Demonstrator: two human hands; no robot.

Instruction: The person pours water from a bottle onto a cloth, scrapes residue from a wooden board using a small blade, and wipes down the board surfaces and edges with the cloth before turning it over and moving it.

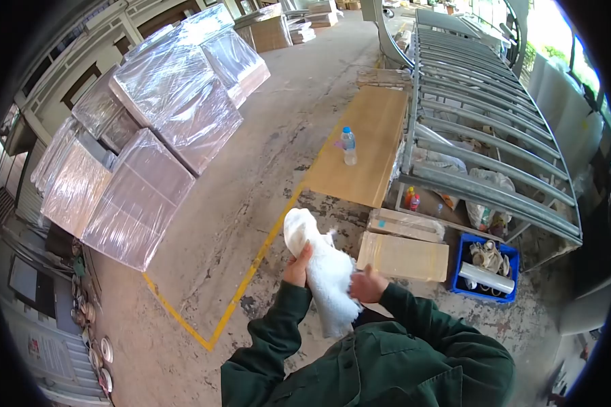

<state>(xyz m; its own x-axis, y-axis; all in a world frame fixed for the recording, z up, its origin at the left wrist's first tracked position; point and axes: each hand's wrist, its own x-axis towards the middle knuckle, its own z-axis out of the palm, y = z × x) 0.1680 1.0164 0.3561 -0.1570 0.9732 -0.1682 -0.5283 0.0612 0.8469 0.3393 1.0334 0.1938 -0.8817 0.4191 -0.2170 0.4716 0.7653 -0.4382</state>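
Observation:
A long bundle in white, fluffy-looking wrapping [329,281] is held up in front of my body. My left hand [297,266] is closed around its left side, with the thumb lying over the front. At the right edge of the bundle is my right hand [368,285], close against the wrapping. Its fingers are blurred and partly hidden, so their grip does not show. What lies inside the wrapping is hidden.
Plastic-wrapped boxes [176,102] stand at the left. Ahead, a water bottle [348,147] stands on a cardboard sheet [360,136]. To the right are a metal rack [489,129], flat cartons [404,256] and a blue crate [458,278]. A yellow line [248,271] crosses the floor.

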